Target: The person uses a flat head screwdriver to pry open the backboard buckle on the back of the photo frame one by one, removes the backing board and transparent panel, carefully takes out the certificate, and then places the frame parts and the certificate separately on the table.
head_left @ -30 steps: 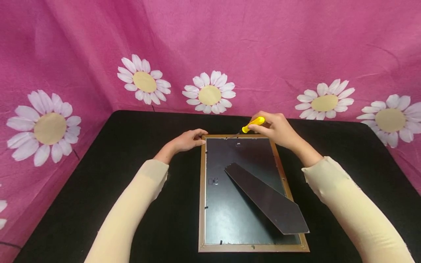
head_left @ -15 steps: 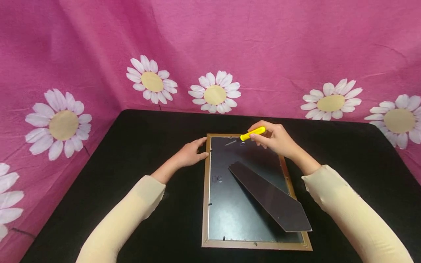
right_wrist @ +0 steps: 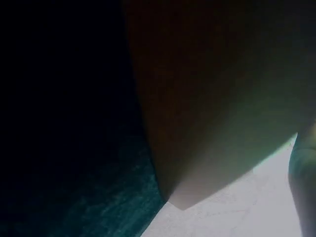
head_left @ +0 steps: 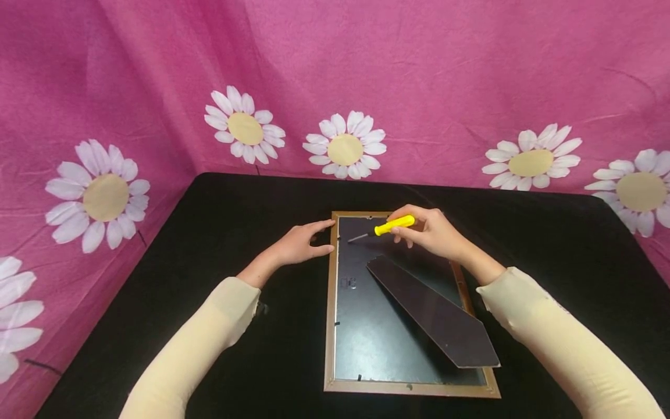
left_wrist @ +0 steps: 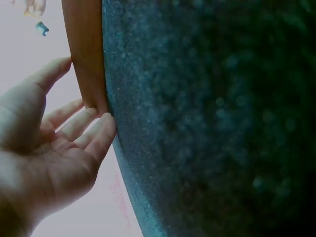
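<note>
A picture frame (head_left: 330, 337) with a wooden border lies back side up, its dark backing board facing me. The right hand (head_left: 437, 235) grips a yellow-handled screwdriver (head_left: 395, 225) over the far part of the board. The blade points left, its tip close to a small black tab (head_left: 339, 237) on the left inner edge. Fairly straight, spread fingers of the left hand (head_left: 298, 244) touch the frame's left side near the far corner. In the left wrist view, the thumb and fingertips meet the wooden edge (left_wrist: 86, 54). The right wrist view is dark and hides the screwdriver.
A stand leg (head_left: 434, 317) sticks up from the backing board and slants past the frame's right side. More black tabs (head_left: 359, 377) line the inner border. The table (head_left: 282, 355) is covered in black, with a pink flowered curtain (head_left: 419, 70) behind it.
The right hand has brought the screwdriver from the frame's far edge toward me and left, near the left inner edge. The left hand has slid slightly nearer along the side, fingers straighter.
</note>
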### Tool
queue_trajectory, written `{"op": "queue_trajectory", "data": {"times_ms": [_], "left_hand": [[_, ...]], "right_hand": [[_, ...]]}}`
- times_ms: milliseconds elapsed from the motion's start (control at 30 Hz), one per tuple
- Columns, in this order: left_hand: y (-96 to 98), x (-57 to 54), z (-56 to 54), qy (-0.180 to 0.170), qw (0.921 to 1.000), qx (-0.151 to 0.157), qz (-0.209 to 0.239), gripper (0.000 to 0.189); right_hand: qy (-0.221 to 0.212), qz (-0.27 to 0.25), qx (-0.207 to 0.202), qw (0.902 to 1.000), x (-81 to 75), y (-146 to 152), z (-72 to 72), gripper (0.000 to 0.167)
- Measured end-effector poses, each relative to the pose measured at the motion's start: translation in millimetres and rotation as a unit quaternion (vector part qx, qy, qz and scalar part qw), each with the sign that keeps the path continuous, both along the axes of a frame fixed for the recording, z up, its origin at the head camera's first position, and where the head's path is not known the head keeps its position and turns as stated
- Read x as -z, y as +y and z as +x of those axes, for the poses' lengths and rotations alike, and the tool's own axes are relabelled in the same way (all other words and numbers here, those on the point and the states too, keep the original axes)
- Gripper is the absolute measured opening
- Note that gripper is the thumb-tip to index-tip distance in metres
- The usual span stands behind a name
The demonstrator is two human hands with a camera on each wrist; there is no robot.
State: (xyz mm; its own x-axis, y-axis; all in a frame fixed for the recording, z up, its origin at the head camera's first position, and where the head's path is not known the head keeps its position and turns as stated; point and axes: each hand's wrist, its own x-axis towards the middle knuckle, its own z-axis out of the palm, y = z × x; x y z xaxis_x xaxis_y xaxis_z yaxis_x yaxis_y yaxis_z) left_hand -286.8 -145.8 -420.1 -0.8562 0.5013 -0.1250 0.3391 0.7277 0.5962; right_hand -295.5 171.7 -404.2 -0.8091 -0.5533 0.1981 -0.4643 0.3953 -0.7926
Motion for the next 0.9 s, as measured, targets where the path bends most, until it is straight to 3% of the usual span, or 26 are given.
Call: {"op": "queue_trajectory", "data": {"times_ms": [100, 167, 333, 400, 700, 900], "left_hand": [[-0.5, 1.9, -1.0, 0.009, 0.9999, -0.001, 0.008, 0.068], [-0.9, 3.1, -1.4, 0.018, 0.9998, -0.001, 0.006, 0.067], [-1.0, 4.6, -2.3, 0.025, 0.9997, 0.005, -0.001, 0.067], [-0.9, 5.0, -2.4, 0.025, 0.9996, 0.011, -0.001, 0.067], [-2.1, 4.8, -3.5, 0.034, 0.9993, 0.015, -0.009, 0.067], [-2.6, 2.1, -3.9, 0.033, 0.9993, 0.015, -0.013, 0.067]], "right_hand": [[0.017, 0.033, -0.001, 0.9993, 3.6, 1, -1.5, 0.029], [0.052, 0.064, -0.013, 0.9965, 6.5, 1, -2.5, 0.029], [0.197, 0.122, -0.053, 0.9714, 11.6, 0, -2.3, 0.03], [0.23, 0.127, -0.062, 0.963, 12.3, -2, -1.4, 0.031], [0.26, 0.138, -0.075, 0.9528, 10.5, -8, -5.4, 0.031], [0.263, 0.13, -0.067, 0.9537, 2.9, -16, -8.5, 0.032]]}}
